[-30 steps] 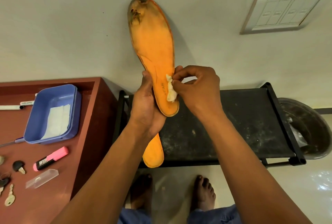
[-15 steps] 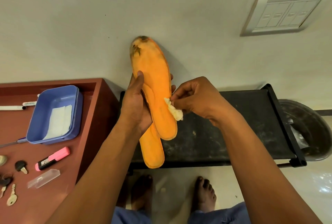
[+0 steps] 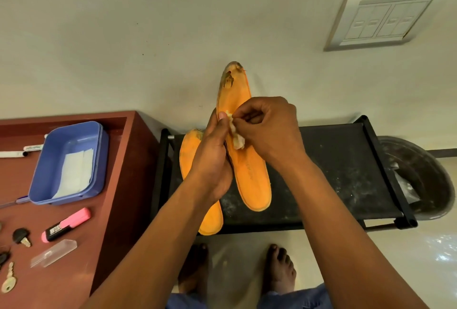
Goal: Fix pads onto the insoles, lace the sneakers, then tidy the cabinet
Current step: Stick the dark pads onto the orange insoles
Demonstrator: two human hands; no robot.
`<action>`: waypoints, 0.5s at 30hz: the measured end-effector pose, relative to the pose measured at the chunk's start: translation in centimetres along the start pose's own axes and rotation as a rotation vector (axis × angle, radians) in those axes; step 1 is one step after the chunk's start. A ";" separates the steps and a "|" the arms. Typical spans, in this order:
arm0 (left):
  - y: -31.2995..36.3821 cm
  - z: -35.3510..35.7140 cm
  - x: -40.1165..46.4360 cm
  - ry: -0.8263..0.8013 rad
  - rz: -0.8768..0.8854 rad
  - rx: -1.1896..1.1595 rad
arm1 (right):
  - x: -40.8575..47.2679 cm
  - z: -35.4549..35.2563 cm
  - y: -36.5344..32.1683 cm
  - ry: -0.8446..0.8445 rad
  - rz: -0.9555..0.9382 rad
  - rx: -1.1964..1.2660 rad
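Now left hand (image 3: 212,160) grips the insole (image 3: 249,172), right-hand fingers (image 3: 243,116) pinching the pad (image 3: 236,139) against it.

Orange insoles (image 3: 249,172), a whitish, perhaps cream pad (image 3: 237,139), blue tray (image 3: 71,160), pink highlighter (image 3: 66,224), black rack (image 3: 333,172).

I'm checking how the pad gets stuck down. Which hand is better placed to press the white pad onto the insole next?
The right hand: its fingertips already pinch the white pad against the front insole. The left hand is busy gripping both insoles from the side.
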State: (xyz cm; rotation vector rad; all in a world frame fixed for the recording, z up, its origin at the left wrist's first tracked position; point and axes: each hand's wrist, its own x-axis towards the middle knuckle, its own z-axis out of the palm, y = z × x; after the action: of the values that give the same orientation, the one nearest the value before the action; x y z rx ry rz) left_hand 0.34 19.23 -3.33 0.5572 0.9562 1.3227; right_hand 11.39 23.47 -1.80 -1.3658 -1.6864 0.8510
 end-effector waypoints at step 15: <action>-0.9 -0.3 0.0 0.002 0.010 0.273 | 0.5 -1.0 0.6 0.282 0.008 0.044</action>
State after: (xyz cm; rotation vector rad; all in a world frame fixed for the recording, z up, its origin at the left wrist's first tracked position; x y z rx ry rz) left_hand 0.59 19.01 -4.27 0.7704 1.1458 1.2090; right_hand 12.52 24.15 -1.78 -1.3922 -1.4385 0.6611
